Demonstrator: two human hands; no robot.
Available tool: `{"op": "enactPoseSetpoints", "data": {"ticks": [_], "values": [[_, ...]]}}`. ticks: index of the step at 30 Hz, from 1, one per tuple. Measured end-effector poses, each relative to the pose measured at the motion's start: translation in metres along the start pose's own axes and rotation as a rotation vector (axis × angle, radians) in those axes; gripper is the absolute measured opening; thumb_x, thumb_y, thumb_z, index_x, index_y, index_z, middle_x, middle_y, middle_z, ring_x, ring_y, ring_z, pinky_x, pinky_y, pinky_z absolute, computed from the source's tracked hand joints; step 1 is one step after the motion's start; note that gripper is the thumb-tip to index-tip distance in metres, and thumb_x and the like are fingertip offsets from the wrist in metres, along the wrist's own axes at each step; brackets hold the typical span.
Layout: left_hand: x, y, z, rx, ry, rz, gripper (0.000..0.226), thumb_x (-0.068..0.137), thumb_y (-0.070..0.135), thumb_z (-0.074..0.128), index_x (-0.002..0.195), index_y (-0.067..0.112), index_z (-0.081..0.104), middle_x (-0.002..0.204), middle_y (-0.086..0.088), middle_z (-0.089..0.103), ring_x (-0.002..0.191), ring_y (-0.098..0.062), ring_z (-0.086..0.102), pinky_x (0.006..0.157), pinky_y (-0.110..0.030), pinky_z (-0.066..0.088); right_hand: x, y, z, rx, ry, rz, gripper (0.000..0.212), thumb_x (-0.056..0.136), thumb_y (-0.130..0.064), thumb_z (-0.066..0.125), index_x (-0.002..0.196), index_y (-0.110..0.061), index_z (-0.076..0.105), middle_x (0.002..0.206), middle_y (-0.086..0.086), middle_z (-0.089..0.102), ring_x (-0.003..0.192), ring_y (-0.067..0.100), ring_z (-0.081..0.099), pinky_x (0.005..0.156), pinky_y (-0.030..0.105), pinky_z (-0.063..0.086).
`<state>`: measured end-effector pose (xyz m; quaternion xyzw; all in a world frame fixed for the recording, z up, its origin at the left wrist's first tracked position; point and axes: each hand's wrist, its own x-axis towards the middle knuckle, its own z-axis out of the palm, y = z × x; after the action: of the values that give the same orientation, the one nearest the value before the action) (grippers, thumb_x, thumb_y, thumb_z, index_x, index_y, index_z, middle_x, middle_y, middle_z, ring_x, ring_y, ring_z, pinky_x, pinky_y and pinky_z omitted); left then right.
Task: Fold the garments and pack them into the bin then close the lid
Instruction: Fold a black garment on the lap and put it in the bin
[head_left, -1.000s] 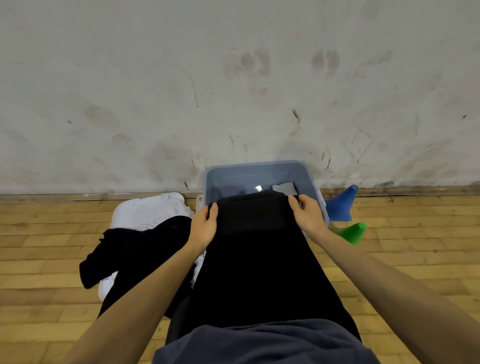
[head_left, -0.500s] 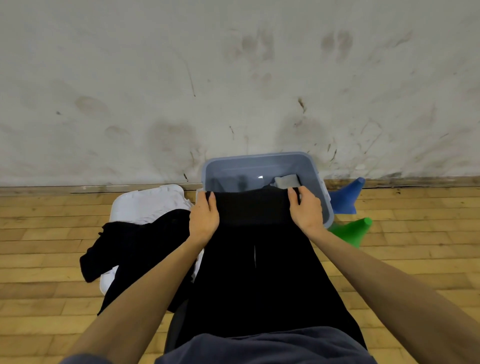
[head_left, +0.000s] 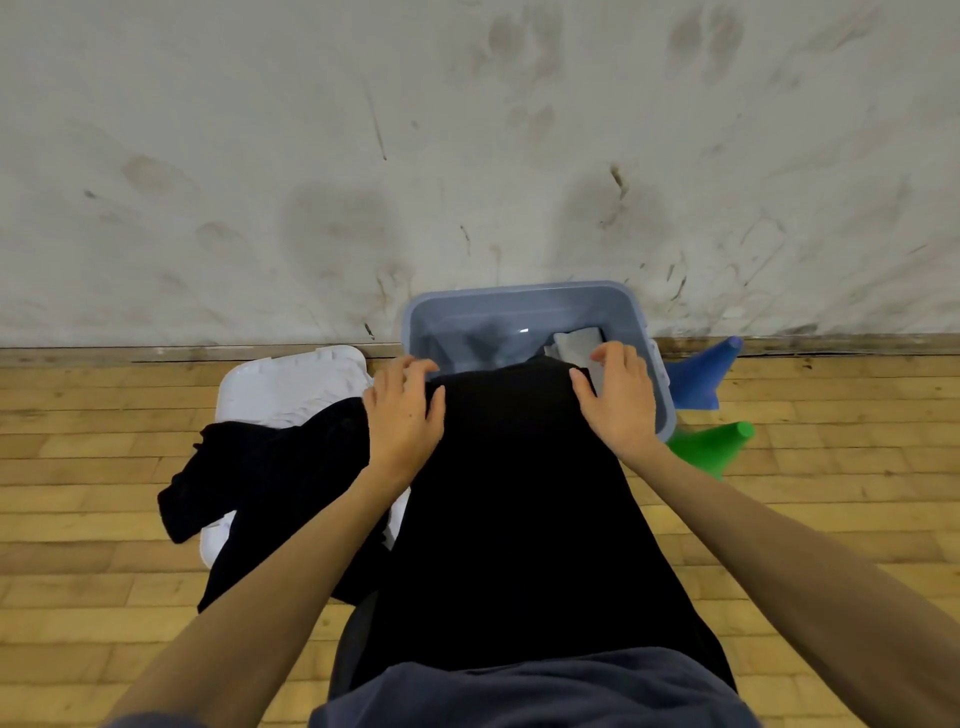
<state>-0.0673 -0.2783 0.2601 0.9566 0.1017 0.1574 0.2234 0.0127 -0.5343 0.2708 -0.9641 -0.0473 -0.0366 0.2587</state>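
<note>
A black garment lies spread lengthwise over my lap, its far edge reaching the near rim of the grey-blue bin. My left hand lies on the garment's far left corner with its fingertips curled over the edge. At the far right corner my right hand does the same, thumb on the cloth. Inside the bin a folded grey garment shows at the right. A second black garment lies crumpled on the white lid to the bin's left.
The bin stands against a scuffed white wall on a wooden floor. A blue cone and a green cone lie just right of the bin. My dark shorts fill the bottom edge.
Both hands have shifted from holding the garment's far edge at its sides to lying on top of its corners. The edge has dropped closer to the bin's near rim.
</note>
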Motion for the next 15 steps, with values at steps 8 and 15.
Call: {"op": "enactPoseSetpoints", "data": {"ticks": [8, 15], "values": [[-0.026, -0.015, -0.013, -0.023, -0.317, 0.636, 0.054, 0.092, 0.038, 0.058, 0.139, 0.011, 0.053, 0.141, -0.008, 0.053, 0.131, -0.025, 0.047, 0.109, -0.037, 0.039, -0.026, 0.033, -0.021, -0.032, -0.272, -0.682, 0.058, 0.083, -0.040, 0.053, 0.134, -0.013, 0.058, 0.145, 0.002, 0.050, 0.139, 0.017, 0.039, 0.118, 0.037, 0.024], [-0.012, -0.017, -0.031, 0.003, -0.490, 0.645, 0.072, 0.082, -0.005, 0.057, 0.150, 0.011, 0.037, 0.153, -0.009, 0.039, 0.142, -0.024, 0.035, 0.118, -0.035, 0.025, -0.021, 0.035, -0.030, -0.156, -0.365, -0.694, 0.070, 0.077, -0.015, 0.058, 0.145, -0.015, 0.045, 0.152, 0.006, 0.041, 0.142, 0.023, 0.036, 0.116, 0.036, 0.024]]}}
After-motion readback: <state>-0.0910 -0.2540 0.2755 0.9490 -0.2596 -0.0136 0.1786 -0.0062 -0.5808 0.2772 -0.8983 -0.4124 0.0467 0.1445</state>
